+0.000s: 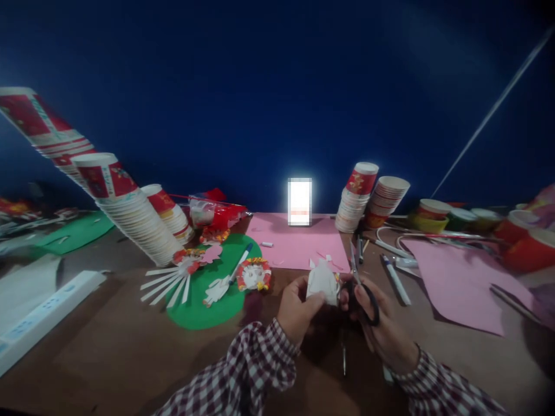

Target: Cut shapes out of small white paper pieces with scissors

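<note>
Left hand (297, 309) is pinching the small, pale white paper piece (321, 284), thumb on its near face; right hand (388, 335) is gripping the black-handled metal scissors (372, 306), fingers wrapping the handles. Blades are pointing up and away, just beside the paper; can't tell if they're touching.

Risks, my read: left fingers are sitting close to the scissors, so a slip could be nicking one. Thin stock, one-sided pinch: paper could be bending or twisting under load, giving a ragged edge.

Paper's looking matte and plain, roughly four-sided, tapering toward the top. It's hanging above the brown table (121, 352), in front of the flat pink paper sheet (281, 254). Far side is staying hidden.
</note>
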Tool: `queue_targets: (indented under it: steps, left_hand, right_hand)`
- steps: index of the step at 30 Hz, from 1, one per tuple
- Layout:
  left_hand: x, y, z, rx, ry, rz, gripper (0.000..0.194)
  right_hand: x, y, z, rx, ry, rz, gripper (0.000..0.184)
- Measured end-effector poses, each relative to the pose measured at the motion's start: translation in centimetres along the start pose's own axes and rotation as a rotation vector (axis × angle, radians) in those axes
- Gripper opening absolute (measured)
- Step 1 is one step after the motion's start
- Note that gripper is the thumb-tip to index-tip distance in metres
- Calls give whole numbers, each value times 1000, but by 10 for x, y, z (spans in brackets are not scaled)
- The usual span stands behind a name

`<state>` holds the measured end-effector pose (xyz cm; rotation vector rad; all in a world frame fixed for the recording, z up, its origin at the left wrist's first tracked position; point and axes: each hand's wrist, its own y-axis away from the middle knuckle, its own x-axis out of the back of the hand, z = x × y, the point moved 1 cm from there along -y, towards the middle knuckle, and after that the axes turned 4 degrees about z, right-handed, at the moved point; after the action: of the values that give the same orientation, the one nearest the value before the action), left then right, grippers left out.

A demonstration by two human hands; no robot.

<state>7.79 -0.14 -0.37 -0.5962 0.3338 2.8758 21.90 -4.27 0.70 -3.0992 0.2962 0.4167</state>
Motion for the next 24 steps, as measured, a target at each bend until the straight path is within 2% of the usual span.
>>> queue_targets:
  steps: [9,17,24]
  left_hand:
    - [-1,-1,6,20,47,20,35]
    - [-3,-2,19,66,76,71,36]
    - [0,-6,21,17,121,82,32]
  right_hand:
    - [-1,0,1,15,47,14,37]
    - [-1,2,1,35,119,-63,33]
    - [-8,5,-6,91,274,-120,25]
